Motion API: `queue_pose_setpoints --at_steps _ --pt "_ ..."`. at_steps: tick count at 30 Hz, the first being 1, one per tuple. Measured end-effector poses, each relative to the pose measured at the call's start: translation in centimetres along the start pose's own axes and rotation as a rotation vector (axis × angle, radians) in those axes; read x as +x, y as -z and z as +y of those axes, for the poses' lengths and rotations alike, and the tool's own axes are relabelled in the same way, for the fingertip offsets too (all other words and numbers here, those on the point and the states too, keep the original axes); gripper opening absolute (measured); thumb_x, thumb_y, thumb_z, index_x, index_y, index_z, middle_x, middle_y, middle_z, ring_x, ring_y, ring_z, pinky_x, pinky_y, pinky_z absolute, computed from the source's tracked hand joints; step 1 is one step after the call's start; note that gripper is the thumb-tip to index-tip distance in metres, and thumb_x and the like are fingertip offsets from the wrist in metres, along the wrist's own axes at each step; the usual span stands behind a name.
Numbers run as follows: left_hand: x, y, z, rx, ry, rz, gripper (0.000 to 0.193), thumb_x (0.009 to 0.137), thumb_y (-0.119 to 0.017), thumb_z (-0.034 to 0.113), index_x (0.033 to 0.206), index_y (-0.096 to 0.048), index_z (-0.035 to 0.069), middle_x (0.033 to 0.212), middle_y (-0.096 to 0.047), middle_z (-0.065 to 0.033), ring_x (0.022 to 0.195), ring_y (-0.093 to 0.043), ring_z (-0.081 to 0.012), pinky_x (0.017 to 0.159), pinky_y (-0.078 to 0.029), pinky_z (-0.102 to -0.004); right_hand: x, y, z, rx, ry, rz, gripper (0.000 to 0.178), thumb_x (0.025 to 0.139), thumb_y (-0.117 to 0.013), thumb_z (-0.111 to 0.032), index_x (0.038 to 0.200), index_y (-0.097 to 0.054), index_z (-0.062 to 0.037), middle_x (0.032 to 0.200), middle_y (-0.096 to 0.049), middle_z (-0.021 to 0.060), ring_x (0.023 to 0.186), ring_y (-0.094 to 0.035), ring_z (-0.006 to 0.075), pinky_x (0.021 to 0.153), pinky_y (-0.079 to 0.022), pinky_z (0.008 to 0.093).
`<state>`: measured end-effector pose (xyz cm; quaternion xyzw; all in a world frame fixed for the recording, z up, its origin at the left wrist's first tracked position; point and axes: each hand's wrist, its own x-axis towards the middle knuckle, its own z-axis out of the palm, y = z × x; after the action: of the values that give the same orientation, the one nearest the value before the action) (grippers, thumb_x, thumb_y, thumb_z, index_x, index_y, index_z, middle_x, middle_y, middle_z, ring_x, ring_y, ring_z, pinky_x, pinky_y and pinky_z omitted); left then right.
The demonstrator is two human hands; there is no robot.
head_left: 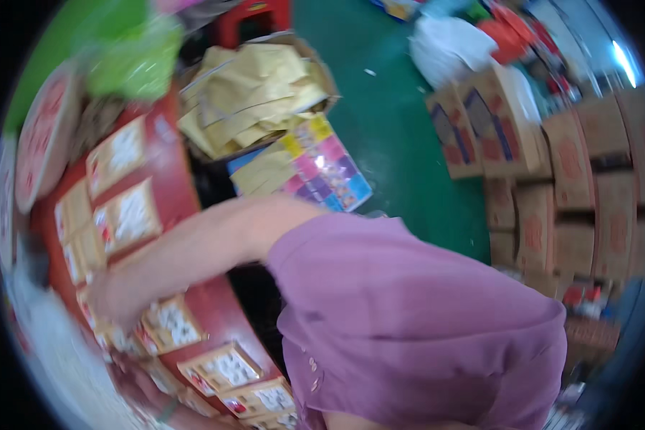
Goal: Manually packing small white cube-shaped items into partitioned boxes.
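My right arm (193, 240), bare below a mauve sleeve, reaches left across a red table (175, 193). My right hand (111, 297) is blurred over flat tan packages, and what its fingers hold cannot be made out. Lower down, my left hand (136, 383), with a greenish band at its wrist, is beside more packages at the table's far side. Its fingers are smeared too. The packages have pale, dark-speckled panels and red patches. One package (168, 326) lies just right of my right hand, and another (226, 369) is nearer the table edge.
A carton (330, 82) of loose tan paper pieces stands beyond the table, with a colourful printed box (326, 168) beside it. Brown cartons (566, 161) are stacked on the right. A round pink-red tray (46, 136) and a green plastic bag (140, 61) are at upper left.
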<state>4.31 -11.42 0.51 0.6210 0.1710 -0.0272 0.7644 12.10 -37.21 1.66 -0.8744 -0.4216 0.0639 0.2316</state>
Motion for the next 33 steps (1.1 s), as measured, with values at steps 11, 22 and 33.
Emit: queue_pose_setpoints --at_steps 11,22,33 --pt "-2.3 -7.5 -0.3 -0.034 0.025 0.141 0.044 0.099 -0.045 0.014 0.141 -0.044 -0.001 0.111 -0.057 -0.014 0.089 -0.055 -0.019 0.067 -0.049 -0.0237 -2.7 -2.8 2.3 0.002 0.039 0.276 0.036 0.072 -0.072 -0.036 0.087 -0.075 -0.0033 0.088 -0.072 0.017 0.081 -0.069 0.0322 0.074 -0.054 0.0458" --pt "-4.9 -8.3 1.6 0.825 -0.411 0.207 0.025 0.088 -0.07 0.025 0.094 -0.069 0.001 0.065 -0.06 0.0002 0.054 -0.053 -0.0123 0.051 -0.042 -0.0293 -6.4 1.5 -1.1 -0.332 0.118 0.141 0.067 0.096 -0.05 -0.053 0.14 -0.044 -0.0027 0.148 -0.044 0.0168 0.137 -0.042 0.03 0.112 -0.03 0.0545" --pt "-3.8 -11.8 0.7 1.216 -0.534 0.188 0.028 0.083 -0.072 0.027 0.095 -0.072 0.002 0.062 -0.063 -0.0102 0.055 -0.06 -0.0173 0.053 -0.046 -0.0336 -6.5 2.8 -0.4 -0.308 0.121 0.038 0.064 0.099 -0.047 -0.048 0.143 -0.041 -0.0021 0.151 -0.04 0.0159 0.142 -0.035 0.0301 0.114 -0.027 0.0559"
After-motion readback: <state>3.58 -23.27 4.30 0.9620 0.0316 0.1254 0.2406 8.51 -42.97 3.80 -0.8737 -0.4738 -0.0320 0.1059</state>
